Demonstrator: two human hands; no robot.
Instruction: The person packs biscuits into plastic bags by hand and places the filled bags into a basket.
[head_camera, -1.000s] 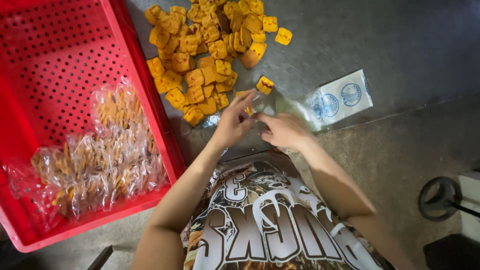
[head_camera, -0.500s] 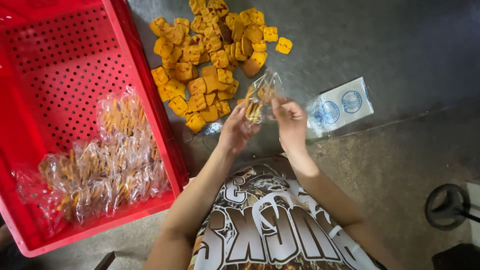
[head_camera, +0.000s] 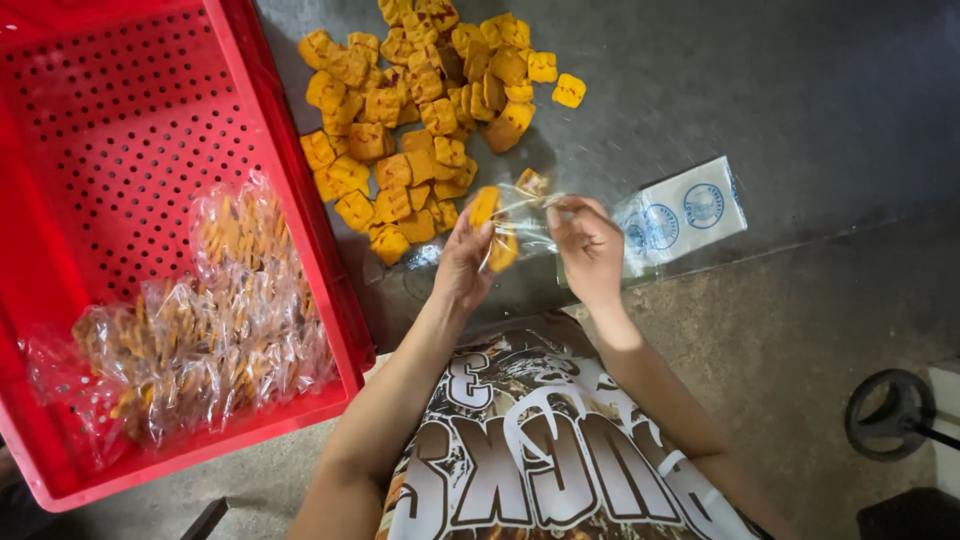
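Observation:
My left hand (head_camera: 462, 262) pinches an orange square cracker (head_camera: 484, 205) at the mouth of a small clear plastic bag (head_camera: 520, 215). More crackers show inside the bag, one by my left palm. My right hand (head_camera: 588, 245) grips the bag's other side and holds it up above the grey table. A loose heap of orange crackers (head_camera: 420, 110) lies on the table just beyond both hands.
A red perforated crate (head_camera: 90, 150) stands at the left, holding several filled clear bags of crackers (head_camera: 200, 330). A stack of flat empty bags with blue round prints (head_camera: 685, 212) lies right of my right hand. A black wheel (head_camera: 895, 412) sits at lower right.
Both hands have lifted the bag off the table and drawn slightly apart. My left hand now brings a cracker to the bag's mouth.

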